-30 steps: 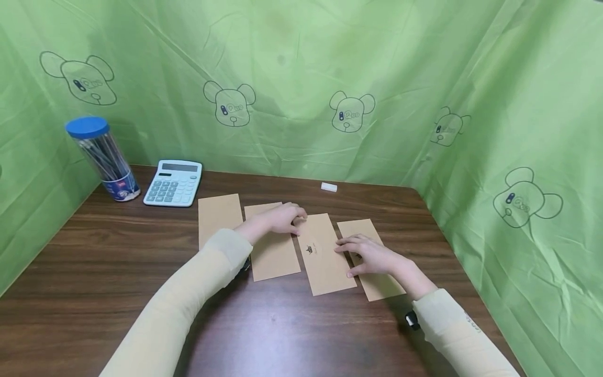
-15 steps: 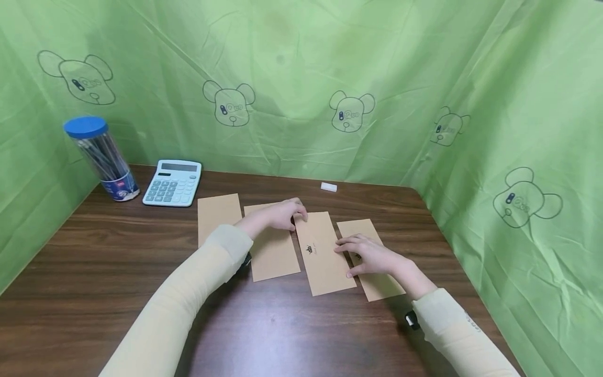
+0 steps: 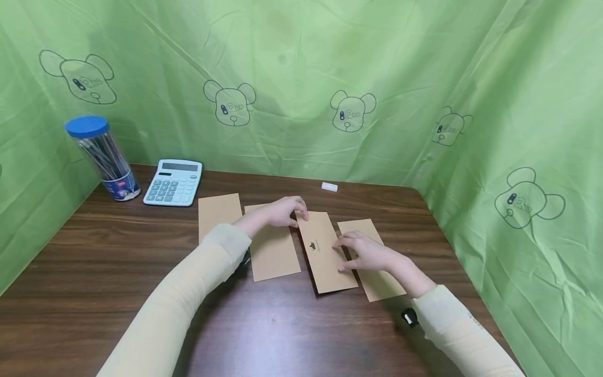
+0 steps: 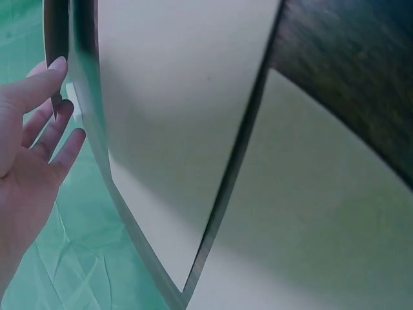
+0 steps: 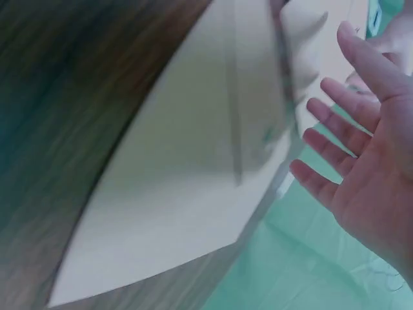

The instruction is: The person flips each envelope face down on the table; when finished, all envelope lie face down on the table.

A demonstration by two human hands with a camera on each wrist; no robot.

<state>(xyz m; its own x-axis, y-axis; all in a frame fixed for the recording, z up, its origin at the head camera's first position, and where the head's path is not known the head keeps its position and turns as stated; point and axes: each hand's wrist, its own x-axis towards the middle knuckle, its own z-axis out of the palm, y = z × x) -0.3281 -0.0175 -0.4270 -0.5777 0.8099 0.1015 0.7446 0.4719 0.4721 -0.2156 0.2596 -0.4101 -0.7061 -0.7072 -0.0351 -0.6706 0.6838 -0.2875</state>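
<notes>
Brown kraft-paper envelopes lie in a row in the head view. My left hand [image 3: 284, 211] pinches the top left corner of the third, crown-printed envelope [image 3: 325, 256]; the left wrist view shows thumb and fingers [image 4: 48, 84] on either side of its edge. This envelope's left side tilts up over a dark shadow. At its right edge is my right hand [image 3: 369, 252], fingers loosely bent and thumb apart from them. The right wrist view shows that hand [image 5: 368, 142] with fingers spread beside the paper. It partly covers the fourth envelope [image 3: 383, 283].
To the left lie the second envelope [image 3: 275, 256], half under my left forearm, and the first envelope [image 3: 219, 212]. Behind them stand a light blue calculator [image 3: 172, 183] and a blue-lidded tub of pens [image 3: 104, 159]. A white eraser [image 3: 329, 187] lies near the green curtain [image 3: 292, 146].
The third envelope's left side has risen off the table with my left hand on its corner. My right thumb and fingertips have shifted slightly left over its right edge.
</notes>
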